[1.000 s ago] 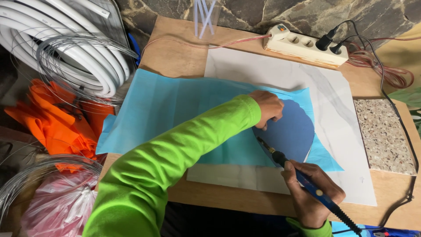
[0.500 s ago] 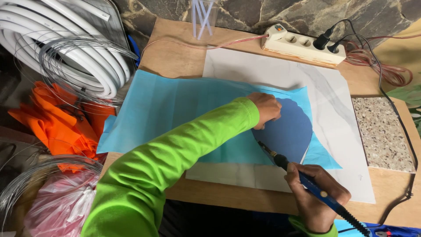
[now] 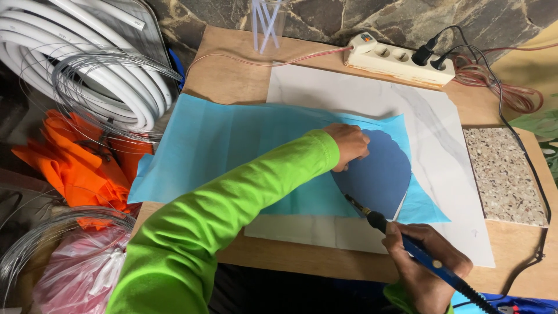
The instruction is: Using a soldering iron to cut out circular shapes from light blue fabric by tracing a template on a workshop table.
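The right hand [image 3: 427,272] is closed in a pen grip around the blue corded hot-tip tool [image 3: 407,247], its tip now at the lower left edge of the dark blue rounded template [image 3: 378,174], slightly further along than 1 second ago. The left hand [image 3: 349,145] still presses flat on the template's upper left, pinning the light blue sheet [image 3: 232,151] on the white marble-look board [image 3: 442,128] mid-desk, so the cut is advancing.

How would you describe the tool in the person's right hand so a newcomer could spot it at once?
Start at the wooden table, then the white marbled slab under the light blue sheet. At its near edge the right hand grips a pen-shaped tool, blue-bodied with a black collar, thin metal tip and trailing cord, the only slim handheld thing there.
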